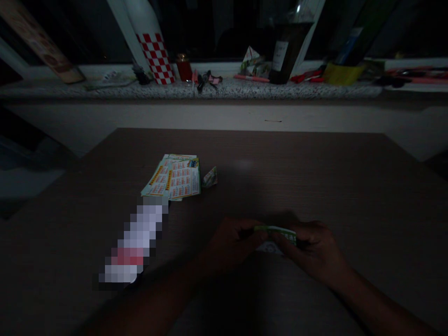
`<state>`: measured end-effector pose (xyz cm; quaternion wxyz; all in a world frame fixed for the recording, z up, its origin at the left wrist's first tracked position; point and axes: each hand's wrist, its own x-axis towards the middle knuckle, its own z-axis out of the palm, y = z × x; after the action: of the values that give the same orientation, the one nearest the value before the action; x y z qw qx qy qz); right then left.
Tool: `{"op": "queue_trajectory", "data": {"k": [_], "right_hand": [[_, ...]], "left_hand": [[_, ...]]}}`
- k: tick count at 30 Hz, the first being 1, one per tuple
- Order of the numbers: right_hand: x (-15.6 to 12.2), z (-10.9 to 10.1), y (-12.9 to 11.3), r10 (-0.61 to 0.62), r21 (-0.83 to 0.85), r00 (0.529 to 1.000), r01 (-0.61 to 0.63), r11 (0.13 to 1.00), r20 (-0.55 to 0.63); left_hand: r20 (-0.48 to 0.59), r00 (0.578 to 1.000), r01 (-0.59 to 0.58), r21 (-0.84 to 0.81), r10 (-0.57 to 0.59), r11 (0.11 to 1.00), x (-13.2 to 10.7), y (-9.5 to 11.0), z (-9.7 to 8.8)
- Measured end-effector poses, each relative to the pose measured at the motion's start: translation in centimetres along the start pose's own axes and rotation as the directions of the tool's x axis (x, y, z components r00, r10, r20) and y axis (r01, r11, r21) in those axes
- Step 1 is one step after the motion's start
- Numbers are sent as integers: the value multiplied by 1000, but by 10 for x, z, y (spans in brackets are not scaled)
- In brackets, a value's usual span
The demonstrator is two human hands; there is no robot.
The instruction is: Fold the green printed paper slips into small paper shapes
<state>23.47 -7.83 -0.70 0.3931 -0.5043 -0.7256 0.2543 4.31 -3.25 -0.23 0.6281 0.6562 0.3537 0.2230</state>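
Note:
Between my two hands is a small folded piece of printed paper, green along its upper edge and pale below. My left hand pinches its left side with thumb and fingers. On the other side, my right hand grips the paper, the thumb lying across its front. Farther back to the left lies a fanned stack of printed slips, white and green with orange print. Beside that stack sits a small folded paper piece. Dim light hides the finer folds in my fingers.
A lit, pixelated phone-like object lies on the dark wooden table, left of my hands. Along the granite windowsill stand a red-and-white checkered bottle, a dark bottle, a small red jar and a yellow container.

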Motion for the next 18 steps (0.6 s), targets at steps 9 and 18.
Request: {"op": "queue_trajectory", "data": {"k": [9,18], "right_hand": [[-2,0,3,60,-5,998,-60,998,0],[1,-1,0,55,44,990,-50,998,-130]], "left_hand": [[-22,1000,-16,24,17,1000,1,2,0],[-92,996,7,-108,-17,994,3,1,-2]]}}
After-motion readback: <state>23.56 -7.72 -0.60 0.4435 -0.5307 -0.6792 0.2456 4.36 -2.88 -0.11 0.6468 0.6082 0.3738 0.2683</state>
